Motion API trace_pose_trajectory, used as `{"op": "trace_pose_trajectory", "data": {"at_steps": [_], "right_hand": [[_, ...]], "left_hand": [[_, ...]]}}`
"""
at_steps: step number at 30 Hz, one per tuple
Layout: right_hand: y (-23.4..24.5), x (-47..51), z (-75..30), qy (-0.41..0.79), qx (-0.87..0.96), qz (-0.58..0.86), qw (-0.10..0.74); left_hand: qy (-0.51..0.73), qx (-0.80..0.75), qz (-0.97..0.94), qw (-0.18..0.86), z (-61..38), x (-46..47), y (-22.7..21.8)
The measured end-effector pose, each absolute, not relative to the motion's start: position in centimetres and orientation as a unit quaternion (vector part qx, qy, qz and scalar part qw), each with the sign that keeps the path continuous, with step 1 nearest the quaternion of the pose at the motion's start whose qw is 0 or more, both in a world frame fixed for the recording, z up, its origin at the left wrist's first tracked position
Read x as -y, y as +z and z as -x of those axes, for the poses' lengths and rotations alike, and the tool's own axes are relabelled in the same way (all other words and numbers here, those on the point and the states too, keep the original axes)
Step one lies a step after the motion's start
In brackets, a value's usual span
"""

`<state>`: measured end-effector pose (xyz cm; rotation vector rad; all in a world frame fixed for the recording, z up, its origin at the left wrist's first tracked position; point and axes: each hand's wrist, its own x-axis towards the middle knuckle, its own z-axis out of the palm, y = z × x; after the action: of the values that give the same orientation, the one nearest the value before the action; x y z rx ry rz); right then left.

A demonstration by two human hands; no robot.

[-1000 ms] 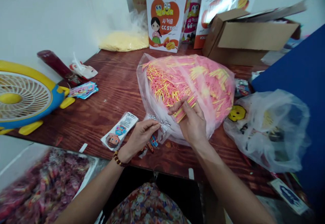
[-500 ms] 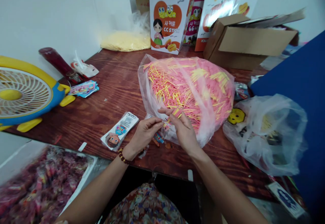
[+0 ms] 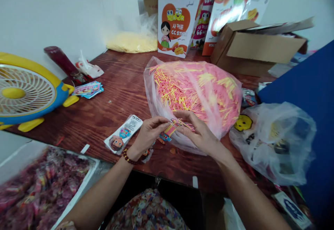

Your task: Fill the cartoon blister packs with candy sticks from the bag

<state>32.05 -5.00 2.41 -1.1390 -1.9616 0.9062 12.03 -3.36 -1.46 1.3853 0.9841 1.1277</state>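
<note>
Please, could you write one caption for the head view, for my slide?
Left hand pinches a printed wrapper while right hand holds pink and yellow sticks beside a translucent bag holding many more.

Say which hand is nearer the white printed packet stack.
Left. The left hand is just right of the stack; the right hand is farther right, beyond the left hand.

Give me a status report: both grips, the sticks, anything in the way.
Left grip pinching printed wrapper. Right grip around pink-and-yellow sticks, partly inside wrapper. Large plastic bag just beyond; no obstruction seen.
</note>
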Motion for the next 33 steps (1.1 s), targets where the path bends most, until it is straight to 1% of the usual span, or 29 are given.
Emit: {"op": "trace_pose_trajectory", "data": {"at_steps": [4, 7, 9, 11, 13, 15, 18, 20, 22, 24, 26, 27, 29, 31, 33], "right_hand": [[3.3, 4.5, -31.6, 0.3, 0.744, 0.472, 0.364], [3.9, 4.0, -30.1, 0.318, 0.738, 0.453, 0.386], [3.7, 3.5, -29.1, 0.342, 0.723, 0.46, 0.385], [2.8, 3.1, -28.2, 0.392, 0.7, 0.472, 0.366], [1.3, 2.7, -27.5, 0.445, 0.68, 0.485, 0.323], [-0.4, 2.3, -26.9, 0.45, 0.681, 0.512, 0.266], [-2.2, 1.8, -26.2, 0.357, 0.722, 0.561, 0.191], [-2.6, 1.5, -26.0, 0.305, 0.741, 0.575, 0.163], [-2.4, 1.3, -26.3, 0.285, 0.746, 0.581, 0.158], [-2.1, 1.0, -27.6, 0.269, 0.739, 0.593, 0.172], [-1.9, 0.4, -30.0, 0.23, 0.729, 0.618, 0.181], [-1.9, 0.1, -31.5, 0.202, 0.731, 0.63, 0.167], [-2.1, -0.7, -34.7, 0.13, 0.739, 0.652, 0.109], [-2.4, -1.4, -37.4, 0.059, 0.753, 0.655, 0.027], [-2.9, -2.1, -38.8, 0.021, 0.772, 0.633, -0.042]], "left_hand": [[0.499, -0.394, -0.604, 0.481, -10.7, 3.4, -0.4], [0.519, -0.42, -0.616, 0.418, -9.5, 3.5, 0.9], [0.505, -0.451, -0.623, 0.391, -8.6, 3.6, 1.6], [0.469, -0.484, -0.634, 0.379, -7.8, 3.7, 1.7], [0.42, -0.511, -0.65, 0.375, -7.0, 3.6, 1.0], [0.364, -0.53, -0.675, 0.362, -6.4, 3.4, -0.6], [0.304, -0.558, -0.714, 0.294, -6.0, 3.3, -3.6], [0.277, -0.561, -0.739, 0.25, -6.0, 3.3, -5.2], [0.259, -0.557, -0.759, 0.218, -6.1, 3.5, -6.4], [0.249, -0.549, -0.772, 0.199, -6.1, 3.7, -7.0], [0.25, -0.545, -0.777, 0.193, -6.1, 3.8, -7.2], [0.255, -0.546, -0.775, 0.192, -6.1, 3.8, -7.1], [0.27, -0.556, -0.763, 0.188, -5.9, 3.9, -6.8], [0.279, -0.57, -0.753, 0.176, -5.3, 3.7, -6.3], [0.271, -0.591, -0.747, 0.143, -4.2, 3.3, -5.8]]}}
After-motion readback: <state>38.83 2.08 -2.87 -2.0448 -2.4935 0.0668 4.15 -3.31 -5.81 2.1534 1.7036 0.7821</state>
